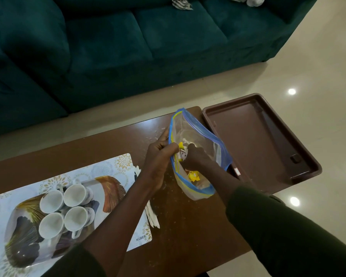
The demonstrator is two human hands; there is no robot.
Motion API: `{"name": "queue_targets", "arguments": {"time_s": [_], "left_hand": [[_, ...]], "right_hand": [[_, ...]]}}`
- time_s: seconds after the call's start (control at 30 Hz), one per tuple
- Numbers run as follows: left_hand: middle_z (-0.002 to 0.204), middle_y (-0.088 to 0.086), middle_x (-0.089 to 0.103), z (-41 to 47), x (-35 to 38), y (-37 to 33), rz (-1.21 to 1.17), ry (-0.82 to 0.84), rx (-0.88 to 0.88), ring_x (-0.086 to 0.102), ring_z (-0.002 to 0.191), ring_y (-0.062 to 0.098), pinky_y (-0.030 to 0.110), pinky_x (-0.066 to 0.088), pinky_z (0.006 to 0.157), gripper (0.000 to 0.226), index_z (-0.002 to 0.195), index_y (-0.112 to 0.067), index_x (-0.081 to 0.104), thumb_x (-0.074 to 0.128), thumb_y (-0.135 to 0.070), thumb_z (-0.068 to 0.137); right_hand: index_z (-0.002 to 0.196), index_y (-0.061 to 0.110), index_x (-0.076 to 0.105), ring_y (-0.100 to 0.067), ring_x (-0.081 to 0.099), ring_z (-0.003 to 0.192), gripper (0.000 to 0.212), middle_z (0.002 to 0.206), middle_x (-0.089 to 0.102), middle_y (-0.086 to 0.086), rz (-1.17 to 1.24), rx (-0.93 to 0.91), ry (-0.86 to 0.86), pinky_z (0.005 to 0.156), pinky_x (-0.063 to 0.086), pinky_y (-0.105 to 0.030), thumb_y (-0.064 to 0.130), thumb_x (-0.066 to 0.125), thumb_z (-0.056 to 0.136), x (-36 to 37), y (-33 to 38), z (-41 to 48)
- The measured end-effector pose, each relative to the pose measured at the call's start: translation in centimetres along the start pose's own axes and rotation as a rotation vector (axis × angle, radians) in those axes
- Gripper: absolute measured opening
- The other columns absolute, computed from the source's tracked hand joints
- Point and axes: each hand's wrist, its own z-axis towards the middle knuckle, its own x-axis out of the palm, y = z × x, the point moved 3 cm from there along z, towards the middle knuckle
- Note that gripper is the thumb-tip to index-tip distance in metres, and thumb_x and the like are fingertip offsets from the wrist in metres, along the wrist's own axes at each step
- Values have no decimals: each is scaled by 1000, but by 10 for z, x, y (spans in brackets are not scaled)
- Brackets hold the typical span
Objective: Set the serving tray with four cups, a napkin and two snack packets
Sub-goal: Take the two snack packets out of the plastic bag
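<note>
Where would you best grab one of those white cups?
By its handle, I'd say. The four cups stand upright in a tight cluster on the patterned mat, bodies nearly touching, so fingers barely fit between. The near-right cup's handle juts outward toward the person; come from that open side.

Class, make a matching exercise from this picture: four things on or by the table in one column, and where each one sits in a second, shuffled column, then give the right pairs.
Things
1. four white ceramic cups
2. brown plastic serving tray
3. clear zip bag with blue edge
4. right hand

Places
A. at the table's right end, nothing in it
B. held open at its rim by the left hand
C. grouped on the patterned placemat
D. reaching inside the bag among yellow packets

Pairs: 1-C, 2-A, 3-B, 4-D
</note>
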Motion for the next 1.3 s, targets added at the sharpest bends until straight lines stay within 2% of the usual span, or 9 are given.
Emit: {"name": "queue_targets", "arguments": {"time_s": [0.13,0.27,0.43,0.63,0.7,0.87,0.97,1.1,1.3], "left_hand": [[134,49,35,-2,-2,5,-50,-16,-48,49,118,54,17,51,58,39,40,-26,61,57,-13,76],[131,53,29,-3,-4,4,-67,-34,-14,62,104,42,14,49,55,48,41,-26,64,55,-5,84],[141,38,42,-1,1,8,-85,-44,-82,43,129,53,29,49,73,28,42,-22,59,58,-20,70],[114,31,67,5,6,9,-115,-109,12,70,66,6,16,51,55,35,101,24,55,58,-8,87],[102,36,65,6,4,6,-112,-168,40,66,60,2,16,50,54,35,113,20,57,56,-8,92],[61,-14,69,13,-1,-3,-82,-288,39,62,57,2,17,50,55,35,120,16,54,53,-5,92],[44,-15,55,19,-5,-11,-82,-425,65,51,44,-2,12,41,46,39,116,24,47,55,-4,89],[48,-14,45,18,-5,-22,-69,-447,96,44,45,1,17,38,46,16,67,-9,65,55,-14,79],[51,-15,51,21,3,-13,-27,-422,74,47,48,1,21,41,50,16,62,-25,59,54,-20,75]], "right_hand": [[147,8,26,-35,38,136,81,148,40,-15,-46,1,82,107,34,-39,36,68,84,-1,-10,8],[143,7,35,-32,45,131,60,144,46,-15,-203,-11,102,102,38,-35,27,57,91,-10,-12,11],[113,9,57,-29,52,123,23,134,54,-15,-413,-130,29,89,39,-31,18,50,94,-27,-9,-2],[98,10,61,-24,57,83,20,89,60,-5,-523,-314,-71,69,43,-32,24,47,92,-73,43,-42],[110,13,62,-29,61,94,29,95,60,-3,-432,-316,-132,73,50,-34,28,56,86,-108,62,-60],[103,8,66,-31,64,81,24,95,69,-13,-17,-224,-116,68,54,-34,11,58,80,-197,55,-84],[85,7,61,-19,55,48,11,65,62,-11,397,-131,-47,51,47,-27,2,61,75,-215,25,-81],[73,11,60,-26,47,48,14,63,56,-13,663,-15,-146,57,41,-29,13,56,60,-216,-14,-70],[46,15,45,-14,39,28,14,39,46,-2,644,156,-208,37,32,-16,13,57,53,-206,-74,-37]]}}
